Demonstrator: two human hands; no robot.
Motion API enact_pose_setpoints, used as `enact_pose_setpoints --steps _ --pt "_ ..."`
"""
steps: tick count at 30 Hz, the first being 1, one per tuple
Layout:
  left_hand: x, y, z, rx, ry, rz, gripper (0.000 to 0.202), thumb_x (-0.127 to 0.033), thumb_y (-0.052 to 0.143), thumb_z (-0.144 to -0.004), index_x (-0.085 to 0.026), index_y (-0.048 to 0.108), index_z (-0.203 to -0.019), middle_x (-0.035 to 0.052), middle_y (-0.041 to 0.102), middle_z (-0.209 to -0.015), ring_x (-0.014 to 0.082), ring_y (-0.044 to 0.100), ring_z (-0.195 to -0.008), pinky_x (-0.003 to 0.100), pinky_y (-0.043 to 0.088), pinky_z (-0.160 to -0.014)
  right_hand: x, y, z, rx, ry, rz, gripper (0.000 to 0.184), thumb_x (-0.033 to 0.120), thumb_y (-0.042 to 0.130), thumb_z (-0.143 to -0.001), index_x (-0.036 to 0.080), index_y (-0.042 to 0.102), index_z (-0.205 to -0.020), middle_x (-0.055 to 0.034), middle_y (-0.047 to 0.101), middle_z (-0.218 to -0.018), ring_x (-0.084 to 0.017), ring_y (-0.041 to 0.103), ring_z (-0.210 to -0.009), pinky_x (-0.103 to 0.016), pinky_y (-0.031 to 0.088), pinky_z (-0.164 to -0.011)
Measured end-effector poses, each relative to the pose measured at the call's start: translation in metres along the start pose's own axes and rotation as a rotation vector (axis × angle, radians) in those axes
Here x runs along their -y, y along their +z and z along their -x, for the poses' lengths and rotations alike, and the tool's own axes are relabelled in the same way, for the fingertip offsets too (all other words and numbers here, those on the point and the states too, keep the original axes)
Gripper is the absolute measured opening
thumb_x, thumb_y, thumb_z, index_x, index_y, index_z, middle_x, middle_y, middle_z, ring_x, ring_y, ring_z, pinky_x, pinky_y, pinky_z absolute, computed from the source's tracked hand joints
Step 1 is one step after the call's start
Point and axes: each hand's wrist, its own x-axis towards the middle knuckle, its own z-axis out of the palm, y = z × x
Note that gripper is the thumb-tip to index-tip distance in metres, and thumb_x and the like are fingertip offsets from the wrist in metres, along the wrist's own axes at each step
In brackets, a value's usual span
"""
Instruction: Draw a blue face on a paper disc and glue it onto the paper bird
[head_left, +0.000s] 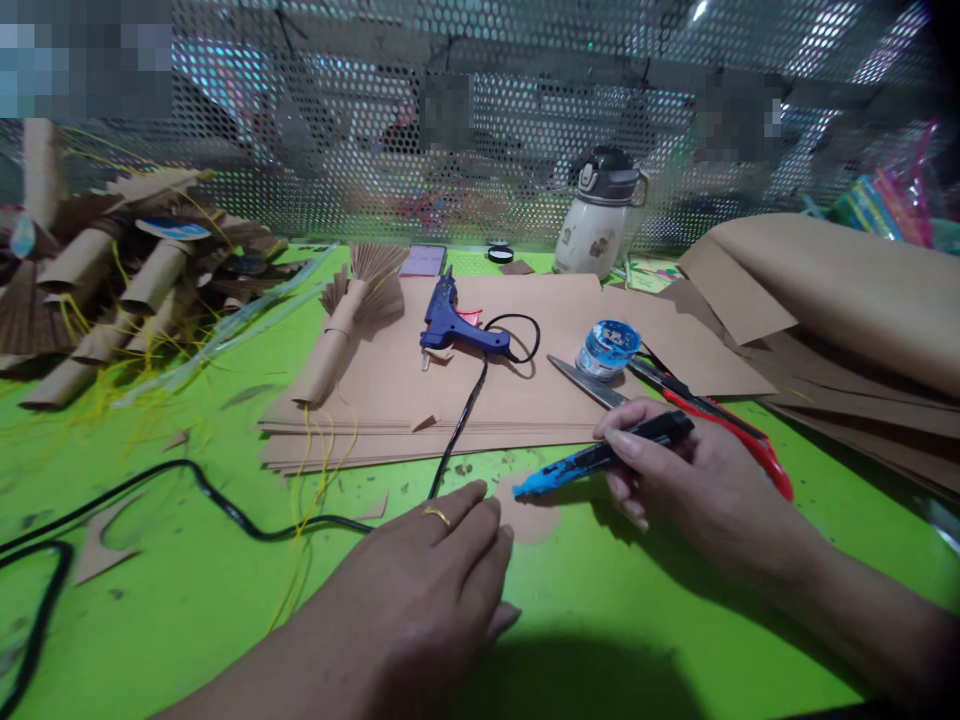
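My right hand [697, 490] grips a black marker-like pen [581, 460], its lower half coated in blue paint. The blue tip touches or hovers just over a round piece of brown paper [536, 520] on the table; I cannot tell which. Stretched out flat, my left hand [435, 565] has its fingertips at the left edge of that paper piece, with a ring on one finger. An open pot of blue paint [606, 352] stands beyond my right hand. Red-handled scissors [772, 465] and a pointed metal blade [589, 383] lie beside the pot, partly hidden by the hand.
A blue glue gun [461, 330] and a rolled paper piece with a pleated fan [330, 350] rest on stacked brown sheets [525, 400]. A black cord [225, 505] crosses the green table [187, 620]. Similar rolls [154, 275] pile up left. Behind stands a flask [596, 225].
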Motion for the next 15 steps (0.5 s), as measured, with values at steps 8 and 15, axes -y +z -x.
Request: enact_pose_setpoints --steps 8,15 --pt "-0.002 -0.014 -0.01 0.114 -0.022 -0.023 0.019 -0.027 0.068 -0.098 -0.01 0.074 -0.106 0.0138 0.078 -0.107 0.0288 0.073 -0.103 0.04 0.062 -0.099 -0.002 0.003 0.0 -0.029 0.012 0.064 0.027 0.047 0.074 -0.097 0.022 0.064 -0.094 0.0033 0.066 -0.064 -0.011 0.058 -0.054 -0.023 0.053 -0.053" --pt "-0.001 -0.012 -0.009 0.189 -0.031 0.046 0.033 -0.032 0.078 -0.092 -0.007 0.072 -0.113 0.0172 0.076 -0.112 0.0366 0.071 -0.11 0.048 0.063 -0.092 -0.002 -0.001 0.002 -0.15 -0.073 0.178 0.026 0.048 0.076 -0.095 0.023 0.07 -0.093 0.0014 0.067 -0.066 -0.012 0.06 -0.056 -0.023 0.053 -0.052"
